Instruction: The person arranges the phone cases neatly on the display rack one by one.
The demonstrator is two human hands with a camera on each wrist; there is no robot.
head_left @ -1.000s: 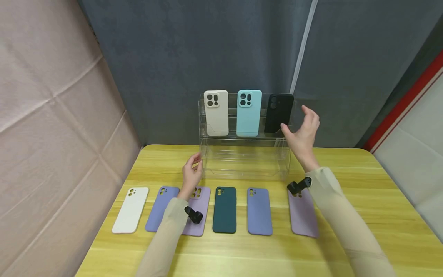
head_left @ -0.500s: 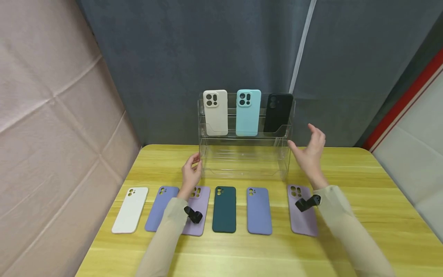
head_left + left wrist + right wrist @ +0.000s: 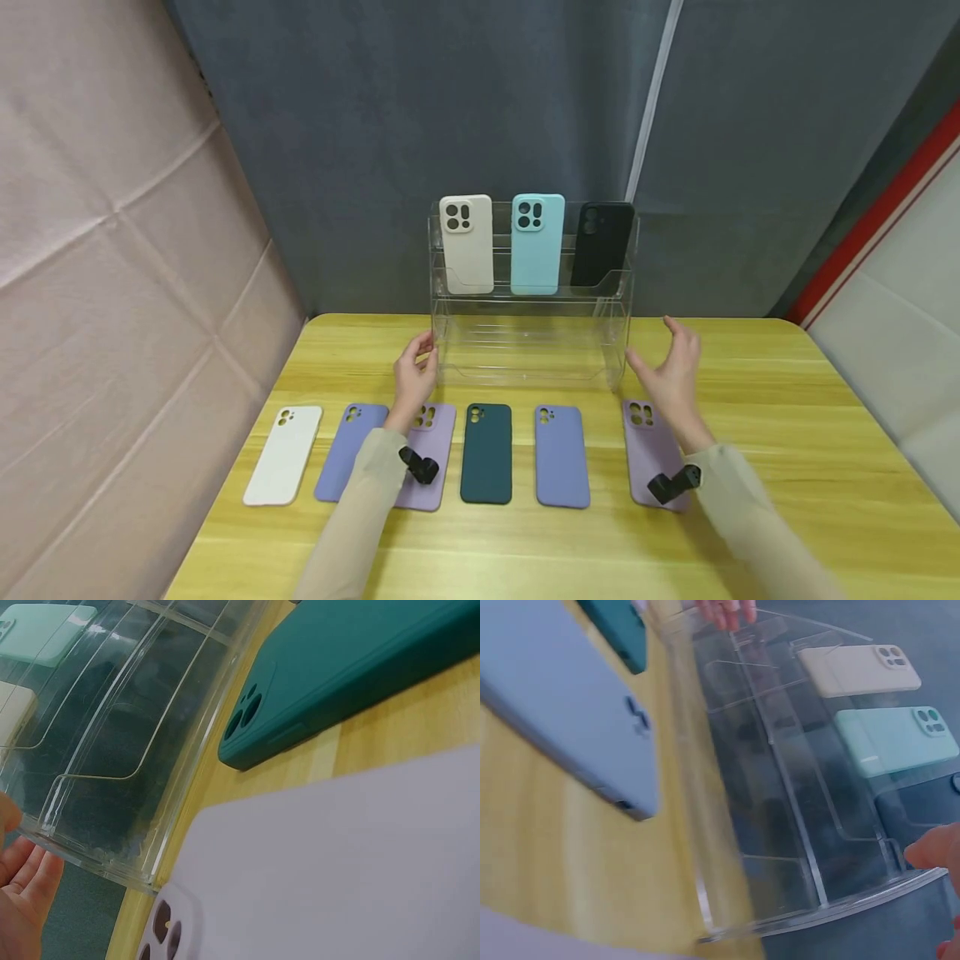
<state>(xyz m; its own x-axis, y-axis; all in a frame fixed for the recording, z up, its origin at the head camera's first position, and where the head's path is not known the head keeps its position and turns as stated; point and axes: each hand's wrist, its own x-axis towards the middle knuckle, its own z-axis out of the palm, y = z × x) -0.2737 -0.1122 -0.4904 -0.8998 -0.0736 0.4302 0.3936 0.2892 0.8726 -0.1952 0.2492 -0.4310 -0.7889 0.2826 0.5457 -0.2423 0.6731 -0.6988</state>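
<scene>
My left hand (image 3: 415, 382) rests at the left side of a clear acrylic display stand (image 3: 525, 377); in the left wrist view its fingers (image 3: 41, 889) lie along the outer side wall. On the stand's upper tier lean a cream phone case (image 3: 471, 258), a light blue phone case (image 3: 537, 258) and a black phone case (image 3: 602, 242). My right hand (image 3: 672, 379) hovers just off the stand's right side, thumb and fingers spread, holding nothing. Beneath its wrist lies a mauve phone case (image 3: 647, 450).
A row of cases lies along the wooden table (image 3: 540, 554): a white case (image 3: 281, 457), a periwinkle case (image 3: 348, 454), a lilac case (image 3: 425, 492) partly under my left wrist, a dark green case (image 3: 486, 454) and another periwinkle case (image 3: 562, 458). A grey curtain (image 3: 420, 100) hangs behind.
My right hand has come down from beside the black case to the stand's lower right side. The left hand and the cases keep their places.
</scene>
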